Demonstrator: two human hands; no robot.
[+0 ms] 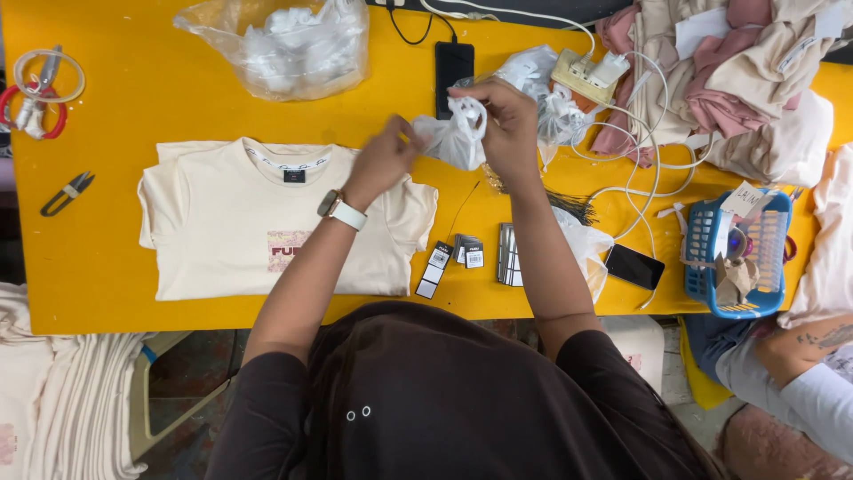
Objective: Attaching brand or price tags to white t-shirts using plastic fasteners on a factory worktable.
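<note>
Both hands work a small clear plastic bag (453,138) held above the yellow table (178,107). My right hand (506,120) grips the bag's top, fingers curled into it. My left hand (384,160), with a white watch on its wrist, pinches the bag's left side. A folded cream T-shirt (258,222) with a small printed patch lies flat just left of my left arm. Several black and white hang tags (458,253) lie on the table below the bag.
A large clear bag of white items (284,44) sits at the back. A black phone (453,62), a power strip with white cables (586,76), piled pink and cream garments (737,80), a blue basket (737,253), thread snips (67,191), tape rolls (40,89). Another person's arm (809,356) shows at right.
</note>
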